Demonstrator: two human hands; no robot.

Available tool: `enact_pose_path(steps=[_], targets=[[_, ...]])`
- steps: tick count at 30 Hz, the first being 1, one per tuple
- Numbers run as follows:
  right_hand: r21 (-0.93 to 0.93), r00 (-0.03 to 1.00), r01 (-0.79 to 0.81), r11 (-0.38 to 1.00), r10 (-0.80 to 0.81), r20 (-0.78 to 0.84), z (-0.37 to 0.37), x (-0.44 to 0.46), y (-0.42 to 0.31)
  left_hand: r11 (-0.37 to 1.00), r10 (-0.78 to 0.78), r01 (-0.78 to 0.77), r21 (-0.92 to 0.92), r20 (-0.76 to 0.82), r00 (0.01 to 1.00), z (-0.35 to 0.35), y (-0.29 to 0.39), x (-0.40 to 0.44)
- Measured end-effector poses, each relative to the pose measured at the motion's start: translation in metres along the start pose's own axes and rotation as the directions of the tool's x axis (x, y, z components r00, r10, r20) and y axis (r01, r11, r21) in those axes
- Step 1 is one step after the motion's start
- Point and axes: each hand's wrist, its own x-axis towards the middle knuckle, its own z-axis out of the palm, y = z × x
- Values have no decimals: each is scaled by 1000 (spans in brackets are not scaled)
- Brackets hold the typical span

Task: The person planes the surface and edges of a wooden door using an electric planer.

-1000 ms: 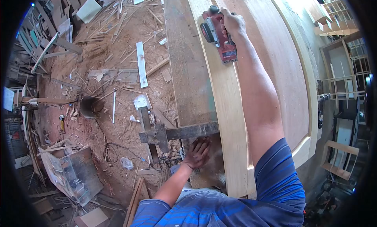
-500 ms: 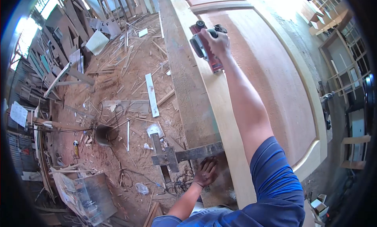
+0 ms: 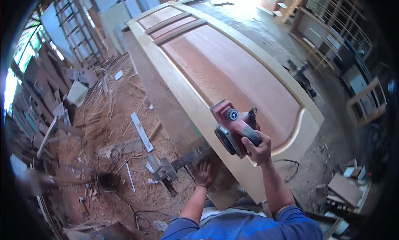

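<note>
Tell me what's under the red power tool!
Under the red power tool, held in the right hand, is a wooden door: its pale frame and reddish panel show around it. The patch directly beneath is covered, so I can't see that.

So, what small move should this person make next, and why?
Probably ease the red power tool forward along the left board of the panelled door: the right hand grips its handle, the tool is over the door's near end, and a long stretch of board lies ahead. The left hand is apart from the tool.
</note>
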Motion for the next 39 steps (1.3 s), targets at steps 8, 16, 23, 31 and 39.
enact_pose_path(steps=[8,16,23,31,39], targets=[[-42,979,-27,999,18,-205,-129,-119,-24,974,99,-104,-202,-32,995,-57,90,51],[-10,954,-60,998,55,-295,-260,-161,-6,980,99,-145,137,296,950,4,250,18],[29,958,-67,997,73,-278,-375,-177,31,998,-26,11,60,264,964,27,296,44],[-20,963,-79,997,71,-260,-473,-179,46,976,177,-206,68,300,937,68,386,27],[9,936,-82,997,80,-342,-535,-180,54,970,234,-242,-1,266,935,119,468,133]])
